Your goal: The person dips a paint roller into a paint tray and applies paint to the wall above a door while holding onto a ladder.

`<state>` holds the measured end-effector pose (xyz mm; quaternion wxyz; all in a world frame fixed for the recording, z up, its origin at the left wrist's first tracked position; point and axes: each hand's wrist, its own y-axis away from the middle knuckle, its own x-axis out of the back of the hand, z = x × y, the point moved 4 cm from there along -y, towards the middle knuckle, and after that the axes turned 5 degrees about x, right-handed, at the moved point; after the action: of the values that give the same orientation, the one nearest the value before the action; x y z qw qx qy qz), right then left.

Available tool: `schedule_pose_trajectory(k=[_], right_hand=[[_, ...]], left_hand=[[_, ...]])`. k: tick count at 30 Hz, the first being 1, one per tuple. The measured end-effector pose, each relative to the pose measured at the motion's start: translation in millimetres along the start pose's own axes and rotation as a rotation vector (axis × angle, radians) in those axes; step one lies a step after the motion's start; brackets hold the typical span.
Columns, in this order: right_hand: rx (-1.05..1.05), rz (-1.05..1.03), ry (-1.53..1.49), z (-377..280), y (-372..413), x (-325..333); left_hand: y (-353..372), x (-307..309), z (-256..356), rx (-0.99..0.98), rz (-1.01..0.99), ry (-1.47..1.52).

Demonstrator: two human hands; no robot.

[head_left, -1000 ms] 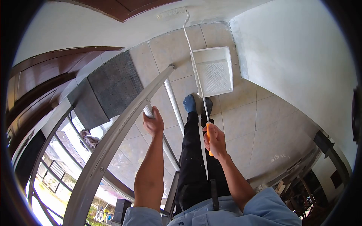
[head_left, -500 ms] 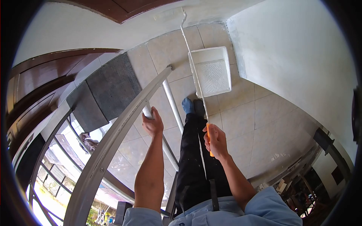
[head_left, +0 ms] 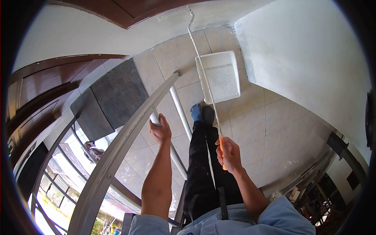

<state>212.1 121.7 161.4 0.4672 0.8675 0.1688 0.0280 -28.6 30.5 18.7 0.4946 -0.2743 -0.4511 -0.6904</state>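
Observation:
My right hand [head_left: 229, 155] is closed around the orange handle of a paint roller [head_left: 203, 70]. The roller's long thin frame, coated in white paint, runs up over the tray to a bent end at the pale wall below the brown wood; its white head barely stands out against the wall. My left hand [head_left: 160, 130] is wrapped round a rung of a metal ladder [head_left: 129, 124], beside its long rail. On the floor past my feet lies a white paint tray [head_left: 237, 74] with a ridged slope, wet with white paint; the roller frame crosses above its left side.
A dark mat [head_left: 117, 91] covers the tiles at left, near a brown wooden door [head_left: 43, 84]. Pale walls [head_left: 305, 51] meet behind the tray. Metal railings [head_left: 62, 156] stand at lower left, and cluttered items [head_left: 313, 199] lie at lower right.
My right hand has shifted slightly right and closer to my body, bringing the roller handle with it. My left hand keeps its hold on the rung.

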Motion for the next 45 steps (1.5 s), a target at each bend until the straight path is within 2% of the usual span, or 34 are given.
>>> schedule_pose_trajectory(k=[15,45], right_hand=[[-0.034,0.007,-0.064,0,7,-9],[-0.032,0.026,0.016,-17,12,4]], left_hand=[[0,0,-1,-0.030,0.001,0.025],[-3,3,-1,-0.050,0.003,-0.013]])
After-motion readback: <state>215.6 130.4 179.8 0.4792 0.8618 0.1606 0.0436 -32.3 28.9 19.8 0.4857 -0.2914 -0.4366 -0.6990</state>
